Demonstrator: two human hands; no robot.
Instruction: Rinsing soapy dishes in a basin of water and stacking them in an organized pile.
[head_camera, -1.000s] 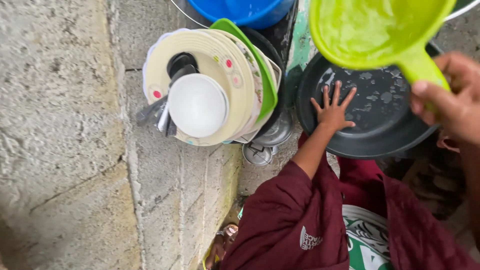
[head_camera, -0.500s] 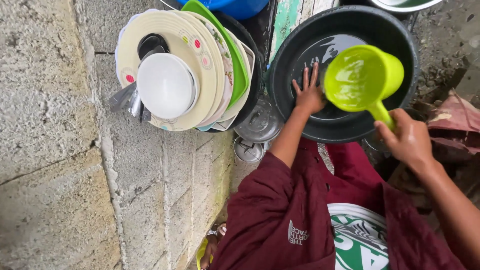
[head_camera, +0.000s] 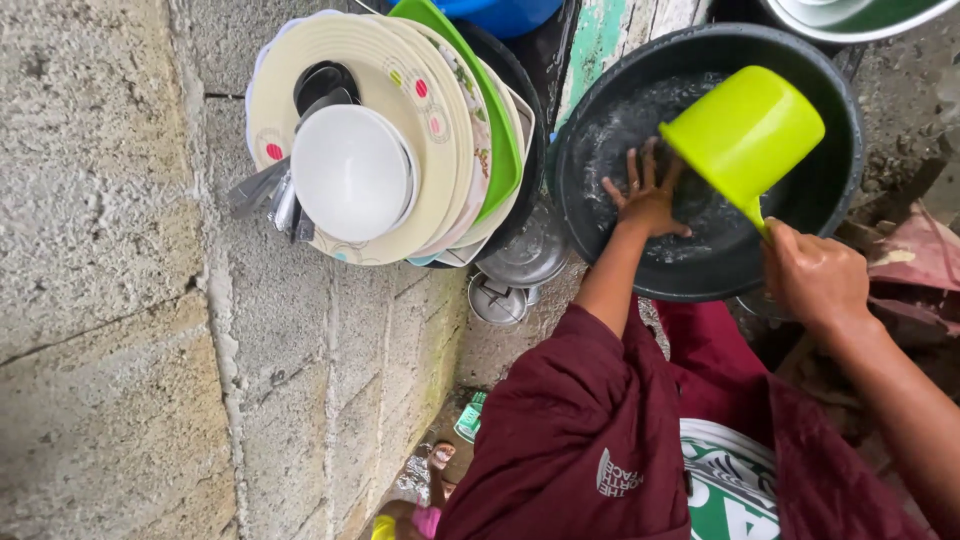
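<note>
My left hand (head_camera: 645, 195) lies flat inside a black basin (head_camera: 815, 215), fingers spread on its wet bottom, holding nothing. My right hand (head_camera: 810, 275) grips the handle of a lime-green plastic dipper (head_camera: 745, 135). The dipper is tipped mouth-down over the basin, just right of my left hand, and water foams around the fingers. A maroon sleeve covers my left arm; my right forearm is bare.
Cream plates (head_camera: 440, 130) with a green plate (head_camera: 495, 120), a white bowl (head_camera: 350, 172) and cutlery (head_camera: 270, 195) stand beside a concrete block wall (head_camera: 110, 300). Steel pots (head_camera: 525, 255) sit under the stack. A blue tub (head_camera: 500, 12) and another basin (head_camera: 850, 15) lie at the top.
The dipper came down from above the basin and tipped over it, emptying toward my left hand. My left hand stayed pressed on the basin's bottom.
</note>
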